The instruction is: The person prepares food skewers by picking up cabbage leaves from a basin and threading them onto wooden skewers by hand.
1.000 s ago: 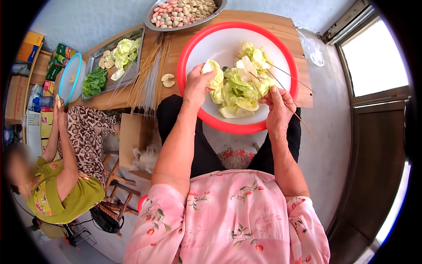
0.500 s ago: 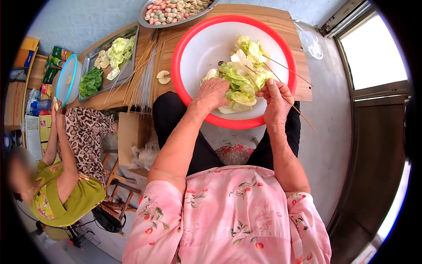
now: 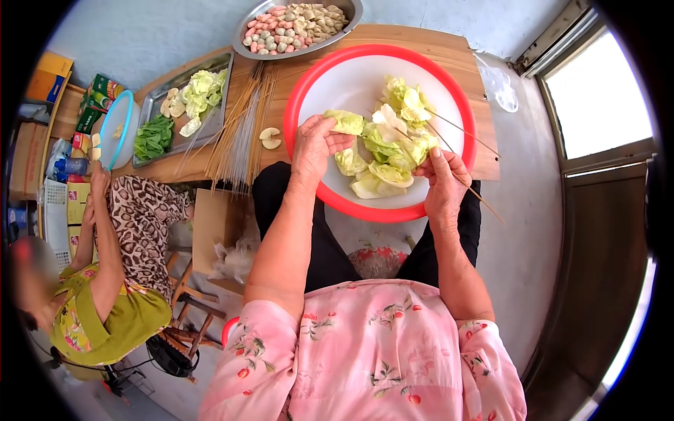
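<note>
My left hand [image 3: 313, 146] pinches a pale green lettuce leaf [image 3: 344, 122] over the left side of a white basin with a red rim [image 3: 379, 51]. At the basin's right side, my right hand [image 3: 445, 181] is closed on a thin wooden skewer [image 3: 483, 200] slanting down past the rim. The skewer's upper end reaches toward the lettuce, and I cannot tell which leaves are on it. More lettuce leaves [image 3: 379, 184] lie on the basin floor below. Behind them, a lettuce bunch [image 3: 407, 100] has sticks [image 3: 469, 132] running out over the right rim.
Bare skewers [image 3: 235, 133] lie left of the basin beside a pale cut slice [image 3: 269, 138]. A metal tray [image 3: 168, 98] holds greens. A steel bowl [image 3: 357, 15] with pink and grey pieces stands behind. At left, a seated person [image 3: 105, 295] holds pale pieces near a blue-rimmed basin [image 3: 105, 137].
My left hand has risen from the basin and moved left with a lettuce leaf. My right hand keeps its grip on the skewer. The other person's hands have shifted slightly.
</note>
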`<state>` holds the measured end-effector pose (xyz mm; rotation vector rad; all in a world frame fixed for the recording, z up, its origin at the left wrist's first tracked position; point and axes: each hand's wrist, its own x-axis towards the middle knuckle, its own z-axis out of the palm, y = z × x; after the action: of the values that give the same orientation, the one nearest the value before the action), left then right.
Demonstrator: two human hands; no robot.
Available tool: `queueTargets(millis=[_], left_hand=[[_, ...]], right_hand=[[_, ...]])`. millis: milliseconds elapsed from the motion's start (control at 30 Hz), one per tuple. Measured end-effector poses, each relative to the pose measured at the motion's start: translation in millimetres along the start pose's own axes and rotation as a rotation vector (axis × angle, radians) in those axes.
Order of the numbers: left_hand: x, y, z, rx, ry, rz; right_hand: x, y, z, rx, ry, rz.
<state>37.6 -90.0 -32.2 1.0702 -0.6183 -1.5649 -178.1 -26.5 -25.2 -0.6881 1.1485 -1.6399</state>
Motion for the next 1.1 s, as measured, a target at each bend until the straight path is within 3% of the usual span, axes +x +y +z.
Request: queueTargets(millis=[433,900,1100], left_hand=[[10.3,-7.4,-12.8,-0.124,0.039,0.07],[0.5,2.9,-8.9,-0.154,-0.153,-0.088],[1.6,-3.1,-4.9,-0.169,-0.129,0.023]], right_hand=[[0.3,-2.8,-0.6,0.022,-0.076,0.081],[2.5,-7.0,-0.8,0.061,-0.156,0.16],[2.9,-5.9,-1.1,0.06,-0.147,0.161]])
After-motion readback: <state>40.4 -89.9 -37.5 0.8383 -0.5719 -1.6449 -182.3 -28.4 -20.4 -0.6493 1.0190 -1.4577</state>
